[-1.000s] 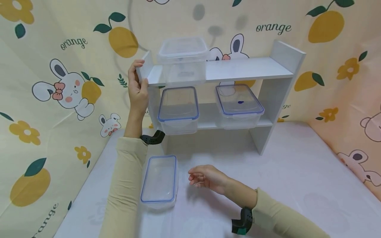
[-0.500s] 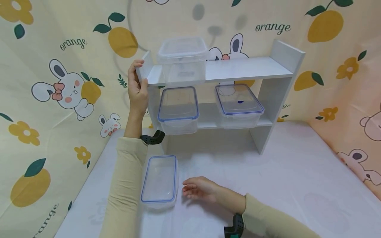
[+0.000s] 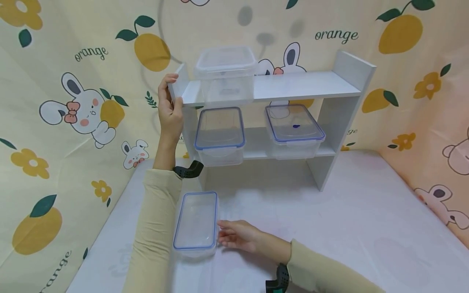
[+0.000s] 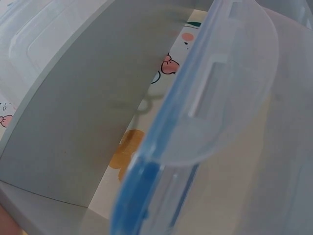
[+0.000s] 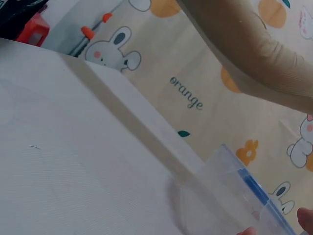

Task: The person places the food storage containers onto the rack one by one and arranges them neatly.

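My left hand [image 3: 170, 112] grips the upper left side panel of a white shelf unit [image 3: 307, 83], thumb in front and fingers around the outer edge. On the table lies a clear food container with a blue-rimmed lid [image 3: 196, 221]. At its right side is my right hand [image 3: 242, 237], fingers loosely bent, fingertips at the container's edge; whether they touch it I cannot tell. In the right wrist view, two fingertips show near the same container [image 5: 215, 196]. A blue-rimmed container fills much of the left wrist view, close to the camera.
Two blue-rimmed containers, one left [image 3: 220, 128] and one right [image 3: 294, 126], sit on the middle shelf. A taller clear container with a whitish lid [image 3: 225, 75] stands on the top board. Patterned cloth [image 3: 91, 162] surrounds the white table [image 3: 366, 228].
My right hand has moved left and slightly down, up to the right edge of the container on the table. The left hand keeps its grip on the shelf unit.
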Demonstrator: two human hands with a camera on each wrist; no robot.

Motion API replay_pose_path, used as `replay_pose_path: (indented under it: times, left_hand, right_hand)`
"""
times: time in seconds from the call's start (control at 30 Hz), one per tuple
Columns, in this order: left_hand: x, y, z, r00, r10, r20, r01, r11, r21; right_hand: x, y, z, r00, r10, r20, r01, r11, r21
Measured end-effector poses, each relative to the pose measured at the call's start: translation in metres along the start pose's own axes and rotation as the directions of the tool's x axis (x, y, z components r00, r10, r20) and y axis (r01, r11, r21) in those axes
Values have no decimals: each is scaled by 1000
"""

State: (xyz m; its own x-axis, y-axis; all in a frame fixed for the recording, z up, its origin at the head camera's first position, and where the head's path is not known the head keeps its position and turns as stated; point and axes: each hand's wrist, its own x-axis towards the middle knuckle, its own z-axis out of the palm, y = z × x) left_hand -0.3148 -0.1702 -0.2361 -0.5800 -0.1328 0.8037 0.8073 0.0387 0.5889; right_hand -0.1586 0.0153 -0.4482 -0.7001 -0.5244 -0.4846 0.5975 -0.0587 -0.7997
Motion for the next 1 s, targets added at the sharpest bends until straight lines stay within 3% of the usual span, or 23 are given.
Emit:
replay_pose_path:
  times: [0.37,1.0]
  left_hand:
    - [0,2,1,1000,-1,-4,1,1000,-3]
    - [0,2,1,1000,-2,-3,2,1000,12]
  right_hand:
    - [4,-2,11,994,7,-113,-9,1000,-16]
    - [11,-2,16,983,1,-183,5,999,35]
